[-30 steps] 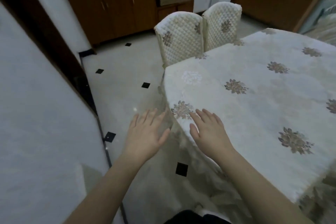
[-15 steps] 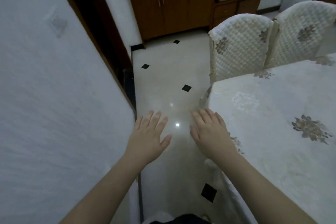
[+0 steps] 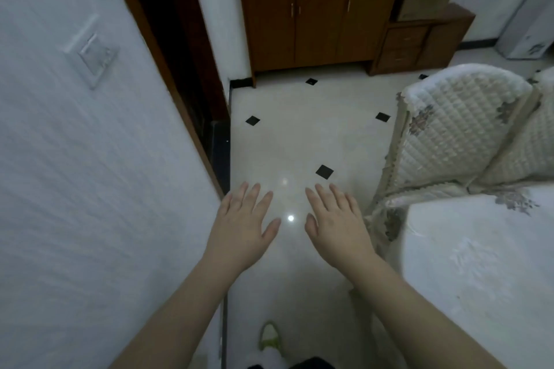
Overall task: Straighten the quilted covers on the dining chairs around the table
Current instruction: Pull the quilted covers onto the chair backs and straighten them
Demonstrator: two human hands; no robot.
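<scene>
Left hand was flat, fingers spread, holding nothing; right hand likewise. Nearest quilted cover sat ahead-right of the right hand, untouched. Approach step, probably; next needs a reach to its top edge.

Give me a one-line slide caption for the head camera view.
Both empty hands, left hand and right hand, open above the tiled floor, beside quilted chair covers.

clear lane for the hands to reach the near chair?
Yes: bare floor between wall and table runs to the wardrobe. Crowded at right, where near chair abuts the second chair and table.
</scene>
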